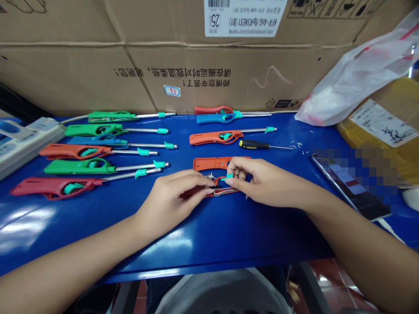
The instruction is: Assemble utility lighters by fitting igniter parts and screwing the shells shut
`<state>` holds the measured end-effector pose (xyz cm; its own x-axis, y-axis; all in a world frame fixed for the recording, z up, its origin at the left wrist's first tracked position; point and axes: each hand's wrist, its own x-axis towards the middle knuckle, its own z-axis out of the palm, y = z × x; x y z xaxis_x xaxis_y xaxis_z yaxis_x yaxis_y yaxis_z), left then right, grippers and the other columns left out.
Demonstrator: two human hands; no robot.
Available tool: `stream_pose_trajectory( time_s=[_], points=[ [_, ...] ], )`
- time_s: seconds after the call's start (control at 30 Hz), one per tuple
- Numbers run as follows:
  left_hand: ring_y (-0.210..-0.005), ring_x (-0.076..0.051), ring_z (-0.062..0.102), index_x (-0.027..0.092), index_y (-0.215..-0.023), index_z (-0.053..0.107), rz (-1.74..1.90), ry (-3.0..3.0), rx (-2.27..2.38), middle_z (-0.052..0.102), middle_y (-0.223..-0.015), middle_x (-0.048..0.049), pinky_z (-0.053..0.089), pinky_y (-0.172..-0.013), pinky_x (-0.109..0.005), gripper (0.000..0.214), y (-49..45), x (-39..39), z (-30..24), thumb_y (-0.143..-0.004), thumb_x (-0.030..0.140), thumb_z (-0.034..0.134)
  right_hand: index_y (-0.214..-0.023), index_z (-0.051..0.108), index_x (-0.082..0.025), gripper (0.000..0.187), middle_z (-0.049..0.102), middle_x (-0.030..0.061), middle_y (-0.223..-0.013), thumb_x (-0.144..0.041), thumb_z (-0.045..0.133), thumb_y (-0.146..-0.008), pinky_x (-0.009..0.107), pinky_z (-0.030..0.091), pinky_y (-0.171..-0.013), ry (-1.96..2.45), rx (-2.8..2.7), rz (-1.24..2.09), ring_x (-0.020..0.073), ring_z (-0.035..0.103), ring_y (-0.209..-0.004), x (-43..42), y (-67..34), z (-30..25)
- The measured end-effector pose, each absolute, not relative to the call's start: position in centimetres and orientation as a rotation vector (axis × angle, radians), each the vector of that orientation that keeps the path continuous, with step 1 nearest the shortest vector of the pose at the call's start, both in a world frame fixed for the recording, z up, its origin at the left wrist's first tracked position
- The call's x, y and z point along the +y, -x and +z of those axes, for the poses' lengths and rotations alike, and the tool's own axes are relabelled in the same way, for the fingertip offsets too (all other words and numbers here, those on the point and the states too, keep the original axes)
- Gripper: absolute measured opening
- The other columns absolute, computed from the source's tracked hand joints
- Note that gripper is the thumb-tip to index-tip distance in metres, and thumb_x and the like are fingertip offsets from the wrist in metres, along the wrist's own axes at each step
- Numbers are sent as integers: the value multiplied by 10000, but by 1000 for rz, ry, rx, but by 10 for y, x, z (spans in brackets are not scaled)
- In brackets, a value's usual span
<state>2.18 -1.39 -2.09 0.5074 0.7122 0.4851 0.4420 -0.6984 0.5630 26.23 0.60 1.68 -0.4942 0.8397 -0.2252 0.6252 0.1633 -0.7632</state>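
In the middle of the table lies an opened gas lighter (225, 192), its red casing half exposing thin wires and inner parts. My left hand (178, 189) wraps its near-left end, thumb and fingers closed on the casing. Between the thumb and fingertips of my right hand (258, 179) is a small teal trigger (228, 179), right over the opened casing. Just behind, a loose orange casing half (209, 163) lies on the table, partly covered by my right hand.
Several assembled lighters (88, 168) lie in a column at left; more lighters (212, 138) lie behind my hands. A screwdriver (255, 144), small screws (298, 145) and a phone (347, 187) are at right. A cardboard box (98, 74) walls the back; a power strip (29, 141) sits left.
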Motion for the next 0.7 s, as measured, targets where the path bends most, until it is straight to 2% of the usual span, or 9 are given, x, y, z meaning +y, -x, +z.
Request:
stream_pose_trajectory(
  time_s=[0.2, 0.43, 0.5, 0.57, 0.63, 0.7],
  points=[
    [-814, -123, 733, 188, -1001, 761, 970, -2318, 1006, 779, -960, -24, 572, -705, -192, 114, -22, -13, -20, -900, 143, 731, -909, 531, -227, 97, 554, -54, -713, -301, 562, -965, 243, 433, -545, 1409, -2147, 1351, 113, 528, -616, 9, -266, 18],
    [-885, -146, 763, 210, -1060, 775, 940, -2300, 998, 806, -1027, -22, 610, -782, -212, 182, -22, -12, -20, -904, 138, 715, -882, 507, -206, 184, 628, -9, -746, -250, 686, -886, 282, 597, -634, 1317, -1702, 1453, 147, 676, -703, 15, -266, 14],
    [-888, -146, 767, 213, -1057, 779, 938, -2301, 991, 809, -1027, -20, 616, -803, -216, 180, -22, -12, -19, -906, 141, 713, -945, 524, -206, 186, 653, 5, -831, -251, 692, -879, 278, 589, -583, 1277, -1681, 1415, 127, 654, -639, 17, -267, 15],
    [-881, -144, 769, 214, -1050, 784, 941, -2307, 983, 810, -1017, -16, 618, -815, -217, 174, -22, -12, -19, -907, 145, 713, -1076, 538, -221, 217, 669, 35, -1005, -224, 651, -891, 259, 544, -528, 1222, -1748, 1337, 113, 631, -631, 18, -270, 16],
    [-870, -147, 770, 216, -1039, 786, 952, -2310, 982, 812, -1003, -15, 622, -811, -223, 158, -23, -12, -19, -910, 157, 715, -1114, 566, -228, 213, 671, 45, -1085, -163, 570, -912, 273, 542, -609, 1177, -1908, 1216, 139, 658, -756, 17, -272, 18],
    [-866, -153, 771, 216, -1033, 786, 961, -2310, 989, 813, -997, -18, 625, -805, -232, 145, -23, -12, -19, -915, 172, 716, -1017, 624, -216, 200, 689, 38, -1031, -106, 485, -925, 312, 538, -784, 1159, -2124, 1075, 173, 660, -919, 17, -275, 20]
  ],
)
